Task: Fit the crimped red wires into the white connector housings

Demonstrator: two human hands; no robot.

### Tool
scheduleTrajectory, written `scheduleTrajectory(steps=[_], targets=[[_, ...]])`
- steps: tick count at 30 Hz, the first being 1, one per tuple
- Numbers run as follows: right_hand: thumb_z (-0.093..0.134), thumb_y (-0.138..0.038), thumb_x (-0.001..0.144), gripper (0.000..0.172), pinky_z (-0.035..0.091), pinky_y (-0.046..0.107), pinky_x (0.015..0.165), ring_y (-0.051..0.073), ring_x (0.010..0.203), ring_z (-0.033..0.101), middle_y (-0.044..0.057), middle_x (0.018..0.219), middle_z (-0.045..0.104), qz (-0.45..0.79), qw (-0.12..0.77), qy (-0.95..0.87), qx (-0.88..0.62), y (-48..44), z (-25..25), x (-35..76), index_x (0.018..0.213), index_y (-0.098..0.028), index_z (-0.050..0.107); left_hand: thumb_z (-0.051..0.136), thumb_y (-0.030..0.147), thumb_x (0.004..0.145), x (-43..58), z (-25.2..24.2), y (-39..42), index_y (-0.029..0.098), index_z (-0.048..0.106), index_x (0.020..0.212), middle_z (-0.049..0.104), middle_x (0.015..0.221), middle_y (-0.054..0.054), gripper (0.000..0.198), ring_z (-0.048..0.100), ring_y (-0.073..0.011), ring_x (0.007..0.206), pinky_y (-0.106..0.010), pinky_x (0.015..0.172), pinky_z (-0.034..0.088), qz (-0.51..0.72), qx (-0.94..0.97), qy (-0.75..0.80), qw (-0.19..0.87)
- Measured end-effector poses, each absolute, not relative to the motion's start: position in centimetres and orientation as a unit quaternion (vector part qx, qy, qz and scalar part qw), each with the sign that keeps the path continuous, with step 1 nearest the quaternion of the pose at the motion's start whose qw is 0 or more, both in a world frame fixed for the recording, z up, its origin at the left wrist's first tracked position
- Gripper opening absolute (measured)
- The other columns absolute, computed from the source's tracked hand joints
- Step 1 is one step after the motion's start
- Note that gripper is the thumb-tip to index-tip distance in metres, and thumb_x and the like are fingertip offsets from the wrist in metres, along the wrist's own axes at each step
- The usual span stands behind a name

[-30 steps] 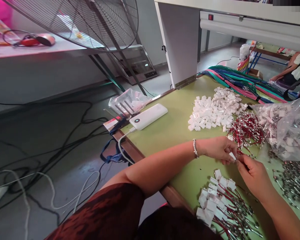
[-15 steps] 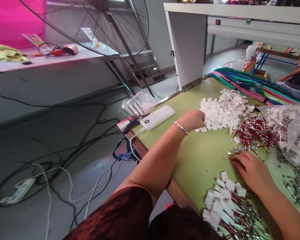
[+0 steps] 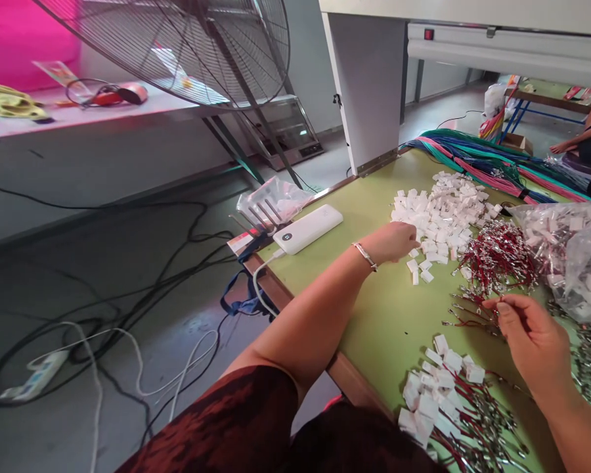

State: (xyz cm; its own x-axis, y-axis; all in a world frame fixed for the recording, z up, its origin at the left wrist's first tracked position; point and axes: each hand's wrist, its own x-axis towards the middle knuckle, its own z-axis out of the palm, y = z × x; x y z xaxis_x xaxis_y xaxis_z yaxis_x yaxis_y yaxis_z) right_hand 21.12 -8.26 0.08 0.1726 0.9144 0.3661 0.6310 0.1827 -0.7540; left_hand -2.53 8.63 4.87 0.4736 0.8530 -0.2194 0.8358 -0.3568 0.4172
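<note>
White housings: heaped toward the far edge of the surface [image 3: 374,322]; this pile [image 3: 446,210] looks like hard moulded plastic, so probably very light, stiff and a little slick. A pinch across two opposite flat sides should suit one best.
Left hand [image 3: 391,243]: fingers curled down at the heap's side nearest the surface's left corner; the tips are partly hidden, so I cannot tell whether a housing is in them.
Red leads: a tangled pile [image 3: 500,253] lies just beside the heap, on the side away from the left corner; likely limp, nearly weightless and apt to snag on neighbours. Best taken by the wire just behind a metal end, as the small terminals could bend.
Loose leads [image 3: 465,322]: between the red pile and the surface's near edge, beside the right hand.
Right hand [image 3: 536,335]: thumb and forefinger brought together over these leads; whether one is pinched there I cannot tell.
Wired housings [image 3: 427,407]: clustered by the near edge, wires trailing away from the left corner; probably safer lifted by the block than by the flexible tails.
</note>
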Motion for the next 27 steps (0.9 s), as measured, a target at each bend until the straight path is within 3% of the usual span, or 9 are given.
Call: scheduleTrajectory(steps=[3, 5, 9, 15, 18, 23, 27], targets=[[0.056, -0.041, 0.09, 0.02, 0.039, 0.021, 0.039, 0.009, 0.046, 0.047, 0.003, 0.081, 0.07, 0.268, 0.506, -0.516, -0.638, -8.1, 0.3, 21.2, 0.094, -0.022, 0.059, 0.057, 0.028, 0.084, -2.5, 5.2, 8.1, 0.017, 0.069, 0.097, 0.068, 0.092, -0.005, 0.021, 0.061, -0.0156, 0.078, -0.025, 0.069, 0.044, 0.042, 0.876, 0.433, 0.209], [0.059, -0.041, 0.087, 0.021, 0.038, 0.021, 0.039, 0.01, 0.047, 0.048, 0.002, 0.072, 0.066, 0.286, 0.495, -0.506, -0.646, -8.0, 0.3, 21.2, 0.09, -0.021, 0.061, 0.062, 0.024, 0.08, -2.1, 4.9, 7.6, 0.02, 0.07, 0.102, 0.067, 0.096, -0.004, 0.023, 0.06, -0.0165, 0.086, -0.025, 0.074, 0.044, 0.031, 0.914, 0.348, 0.206], [0.06, -0.036, 0.082, 0.018, 0.045, 0.023, 0.049, 0.013, 0.052, 0.055, -0.001, 0.058, 0.061, 0.251, 0.402, -0.576, -0.666, -8.0, 0.3, 20.9, 0.082, -0.019, 0.067, 0.065, 0.019, 0.076, -0.6, 3.4, 6.4, 0.019, 0.07, 0.101, 0.063, 0.1, -0.007, 0.025, 0.059, -0.0196, 0.091, -0.027, 0.073, 0.045, -0.016, 0.943, 0.295, 0.155], [0.056, -0.034, 0.084, 0.02, 0.046, 0.026, 0.05, 0.014, 0.05, 0.058, 0.0, 0.062, 0.068, 0.162, 0.341, -0.652, -0.657, -8.2, 0.0, 20.5, 0.077, -0.021, 0.069, 0.059, 0.011, 0.078, 0.4, 2.5, 5.8, 0.012, 0.068, 0.089, 0.061, 0.098, -0.013, 0.015, 0.057, -0.023, 0.093, -0.032, 0.078, 0.047, -0.006, 0.952, 0.279, 0.124], [0.055, -0.031, 0.086, 0.018, 0.046, 0.026, 0.053, 0.014, 0.052, 0.06, 0.0, 0.064, 0.069, 0.103, 0.316, -0.68, -0.653, -8.2, -0.1, 20.6, 0.079, -0.021, 0.068, 0.061, 0.013, 0.078, 0.2, 3.3, 5.7, 0.013, 0.067, 0.091, 0.063, 0.098, -0.011, 0.014, 0.057, -0.0213, 0.095, -0.033, 0.087, 0.046, 0.061, 0.951, 0.242, 0.18], [0.053, -0.026, 0.09, 0.018, 0.047, 0.028, 0.06, 0.016, 0.062, 0.064, 0.003, 0.075, 0.072, 0.005, 0.296, -0.723, -0.625, -8.6, 0.4, 20.3, 0.081, -0.021, 0.068, 0.06, 0.018, 0.081, 0.2, 4.5, 5.3, 0.015, 0.066, 0.095, 0.068, 0.087, -0.004, 0.016, 0.059, -0.0128, 0.077, -0.026, 0.075, 0.047, 0.124, 0.892, 0.239, 0.363], [0.052, -0.023, 0.091, 0.018, 0.049, 0.028, 0.063, 0.015, 0.065, 0.065, 0.003, 0.077, 0.072, 0.001, 0.33, -0.729, -0.6, -8.8, 0.9, 20.2, 0.085, -0.02, 0.068, 0.067, 0.021, 0.074, 1.0, 3.7, 5.2, 0.014, 0.066, 0.092, 0.067, 0.081, -0.002, 0.019, 0.059, -0.0113, 0.075, -0.024, 0.07, 0.047, 0.133, 0.829, 0.223, 0.495]])
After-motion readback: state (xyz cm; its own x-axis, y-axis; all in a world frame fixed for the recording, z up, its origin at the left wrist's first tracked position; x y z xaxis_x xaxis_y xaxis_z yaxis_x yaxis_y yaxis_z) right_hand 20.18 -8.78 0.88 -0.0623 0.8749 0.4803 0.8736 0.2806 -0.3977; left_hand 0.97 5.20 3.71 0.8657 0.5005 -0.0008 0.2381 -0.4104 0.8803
